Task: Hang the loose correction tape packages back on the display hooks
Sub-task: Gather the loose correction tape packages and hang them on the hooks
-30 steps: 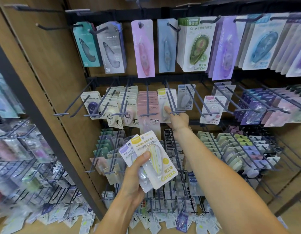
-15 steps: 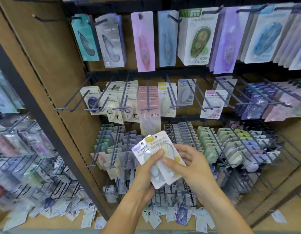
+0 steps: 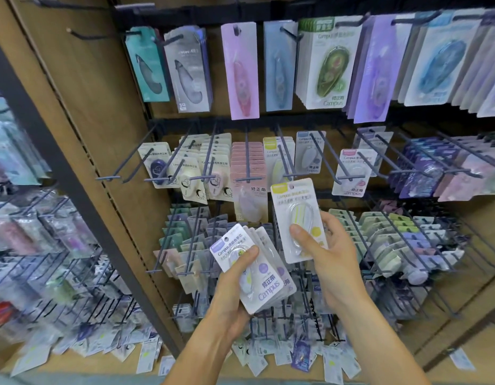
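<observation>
My right hand (image 3: 328, 254) grips a yellow-topped correction tape package (image 3: 297, 215) upright, just below the middle row of hooks. A matching yellow-topped stack (image 3: 276, 159) hangs on the hook (image 3: 283, 162) directly above it. My left hand (image 3: 235, 282) holds a small fanned stack of packages (image 3: 257, 270), the top one purple-labelled, lower and to the left, with the thumb across the front.
Dark wire hooks (image 3: 247, 162) jut out toward me in several rows, most loaded with packages. A dark metal upright (image 3: 82, 195) divides this bay from the left one. Loose packages (image 3: 268, 354) lie scattered on the wooden shelf below.
My right hand came back from the hook, took the yellow-topped package off the stack in my left hand, and has lifted it up and to the right.
</observation>
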{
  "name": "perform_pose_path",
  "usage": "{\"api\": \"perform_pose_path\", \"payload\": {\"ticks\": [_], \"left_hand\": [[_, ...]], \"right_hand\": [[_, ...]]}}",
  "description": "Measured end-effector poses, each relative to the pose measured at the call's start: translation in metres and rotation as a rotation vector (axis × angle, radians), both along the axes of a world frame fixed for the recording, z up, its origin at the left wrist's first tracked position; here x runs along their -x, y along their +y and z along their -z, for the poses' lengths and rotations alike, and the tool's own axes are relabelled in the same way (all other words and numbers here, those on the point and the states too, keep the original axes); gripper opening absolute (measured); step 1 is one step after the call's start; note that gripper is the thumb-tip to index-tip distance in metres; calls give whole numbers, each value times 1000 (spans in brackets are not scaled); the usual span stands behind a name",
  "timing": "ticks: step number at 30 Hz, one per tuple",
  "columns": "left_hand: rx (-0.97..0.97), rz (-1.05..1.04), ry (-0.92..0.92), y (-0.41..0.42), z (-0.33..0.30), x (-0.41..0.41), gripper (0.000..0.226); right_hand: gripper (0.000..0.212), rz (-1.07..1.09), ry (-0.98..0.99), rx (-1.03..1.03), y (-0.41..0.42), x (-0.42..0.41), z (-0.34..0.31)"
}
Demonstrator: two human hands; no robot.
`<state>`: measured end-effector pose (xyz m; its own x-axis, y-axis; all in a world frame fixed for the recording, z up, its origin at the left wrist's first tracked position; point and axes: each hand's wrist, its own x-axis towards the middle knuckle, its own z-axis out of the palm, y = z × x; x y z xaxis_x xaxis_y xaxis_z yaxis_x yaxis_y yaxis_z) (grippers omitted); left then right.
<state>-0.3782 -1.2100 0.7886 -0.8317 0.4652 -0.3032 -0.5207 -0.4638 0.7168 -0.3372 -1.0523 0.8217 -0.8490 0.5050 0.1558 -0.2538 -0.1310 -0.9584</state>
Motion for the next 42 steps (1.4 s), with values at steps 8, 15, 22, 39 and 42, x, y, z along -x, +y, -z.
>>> {"api": "perform_pose_path", "payload": {"ticks": [8,15,22,39,42], "left_hand": [[69,-28,6,-1,-3,0,56],[44,-28,-1,-1,-5,1,49],[41,-8,7,-5,-14,0,46],[209,111,70,7,-22,-24,54],[222,132,105,19,-20,-35,58]], "right_hand": [[39,27,0,-33,6,18,0],[30,53,-30,-2,4,30,-4],[22,27,-194,198,27,125,-12],[63,-156,-310,-346,-25,-48,7],[54,-101,-303,-294,-21,-58,15]]}}
